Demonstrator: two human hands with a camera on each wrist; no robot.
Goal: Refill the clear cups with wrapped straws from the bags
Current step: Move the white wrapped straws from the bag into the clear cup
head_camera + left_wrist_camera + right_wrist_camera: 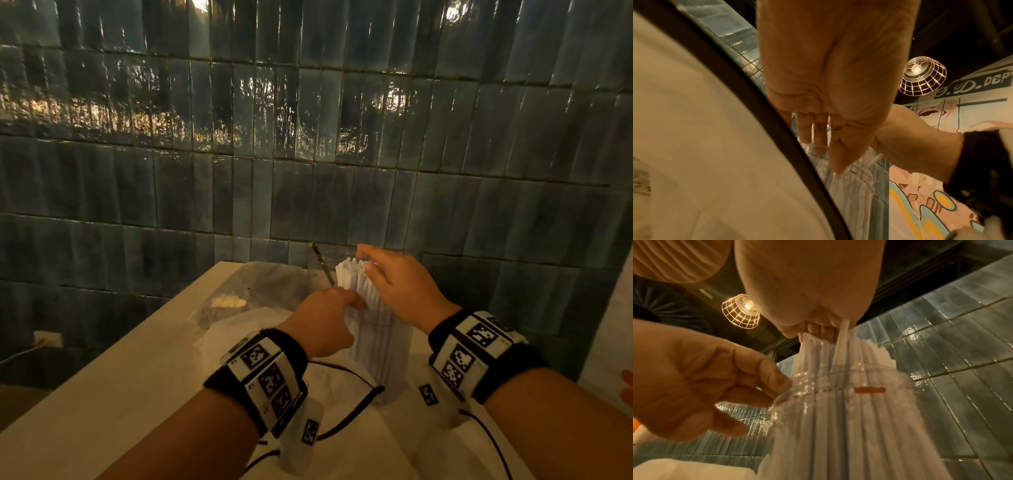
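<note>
A clear cup (387,359) stands on the pale table (137,359), packed with upright white wrapped straws (349,274). My left hand (342,305) reaches in from the left, and its fingertips (781,382) touch the cup's rim (869,369); the thumb stays off it. My right hand (373,263) is curled over the straw tops, where its fingers (818,327) pinch a straw (842,337) that stands higher than the rest. In the left wrist view my left hand (830,146) points down at the cup (855,178), with the right hand (910,142) beside it.
Crumpled clear plastic bags (267,284) lie behind and to the left of the cup, one over a white bag (239,329). A dark thin stick (322,263) leans near the tiled wall (308,154). Black cables (346,411) trail by the cup's base. The table edge runs diagonally at left.
</note>
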